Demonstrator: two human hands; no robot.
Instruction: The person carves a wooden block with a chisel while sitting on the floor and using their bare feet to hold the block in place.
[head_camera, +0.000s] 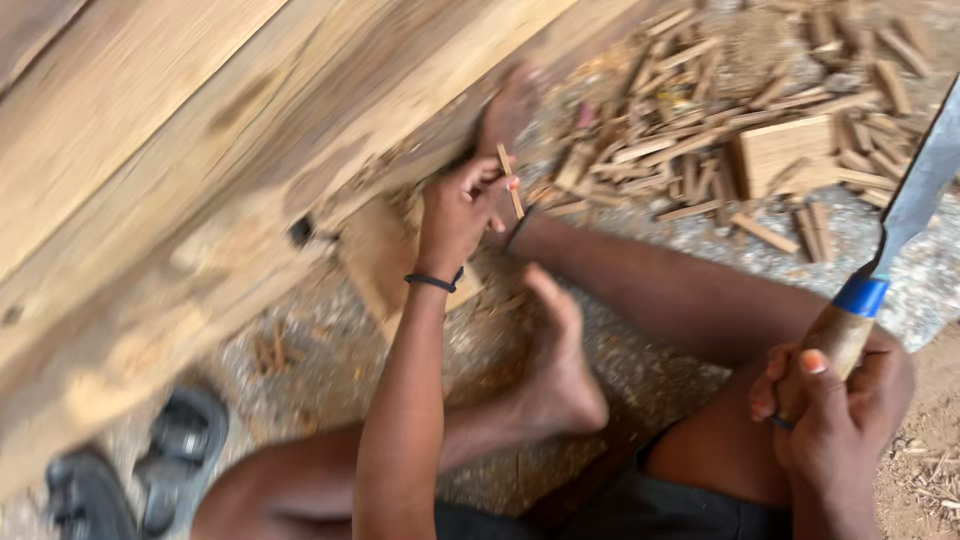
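The left hand (455, 210) was raised in front of the large wooden beam (200, 170), its fingertips pinched together on a small wood sliver (510, 180) held just below the beam's lower edge. A black band (433, 283) circled that wrist. The right hand (835, 400) sat low at the right, near the knee, with its fingers wrapped tight around the wooden handle of a chisel (880, 260); a blue collar joined the handle to the flat metal blade, which pointed up and away toward the right edge of the view. The person sat on gravel ground (650, 370) with one bare foot (555, 370) turned inward between the hands. A heap of wood chips (740, 130) lay beyond the legs, well apart from both hands. Dark sandals (140, 470) lay at the lower left.
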